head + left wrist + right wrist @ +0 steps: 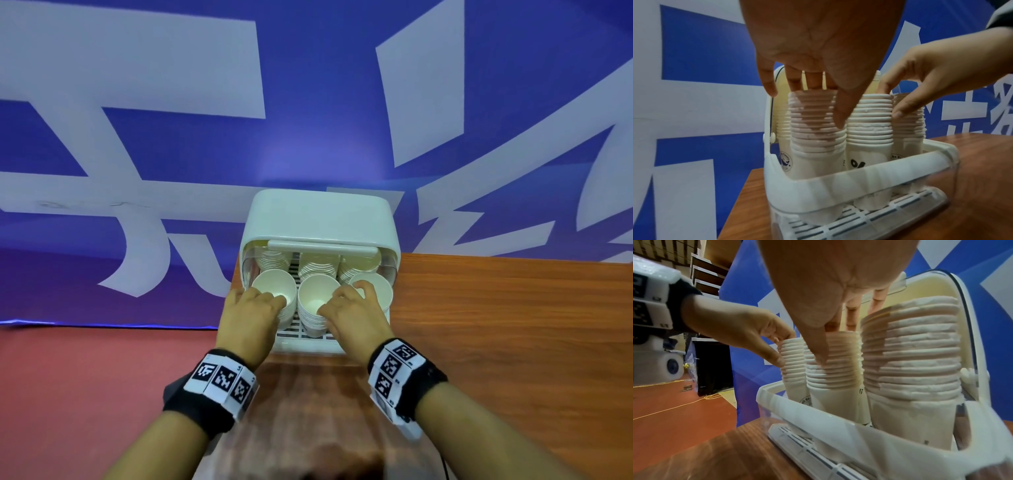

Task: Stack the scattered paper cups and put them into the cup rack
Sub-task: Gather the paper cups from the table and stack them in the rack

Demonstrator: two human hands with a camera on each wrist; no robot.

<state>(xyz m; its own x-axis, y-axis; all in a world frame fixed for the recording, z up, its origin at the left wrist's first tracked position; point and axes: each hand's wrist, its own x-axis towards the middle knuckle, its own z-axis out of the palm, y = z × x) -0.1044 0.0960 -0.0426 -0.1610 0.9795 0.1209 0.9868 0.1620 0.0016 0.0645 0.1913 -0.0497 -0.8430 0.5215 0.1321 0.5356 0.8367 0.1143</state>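
Observation:
A white cup rack (318,212) with its lid raised stands on the wooden table; its clear front rim (859,172) faces me. Three tall stacks of white paper cups stand in the front row, more behind them. My left hand (270,298) grips the left stack (813,133), fingers over its rim and thumb down its front. My right hand (342,298) pinches the top of the middle stack (838,369), thumb on the front and fingers behind the rim, close beside the right stack (910,353).
The rack sits at the far left corner of the table (496,325), close to the table edge. A blue and white banner (171,137) hangs right behind it. Red floor (85,377) lies to the left. Wooden tabletop stretches to the right.

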